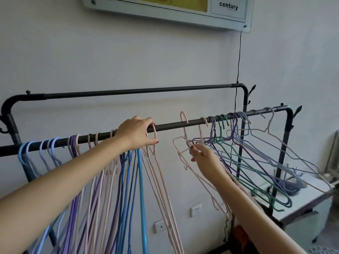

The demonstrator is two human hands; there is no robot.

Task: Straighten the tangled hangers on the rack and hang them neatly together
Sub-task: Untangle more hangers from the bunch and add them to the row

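The left grip (136, 133) curls round a pink hook (155, 133) on the rail (172, 125), with neat hangers (102, 189) hanging below and outward of it. The right grip (203, 158) pinches a pink hanger (185, 143); the tangle (256, 158) lies just beyond it, its hooks on the same rail.

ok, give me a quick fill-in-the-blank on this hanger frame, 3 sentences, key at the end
1. The left hand grips the hook of a ____ hanger at the front rail.
2. The right hand reaches into the ____ hangers on the rail's right part.
3. The sign on the wall reads ____.

Missing words: pink; tangled; century
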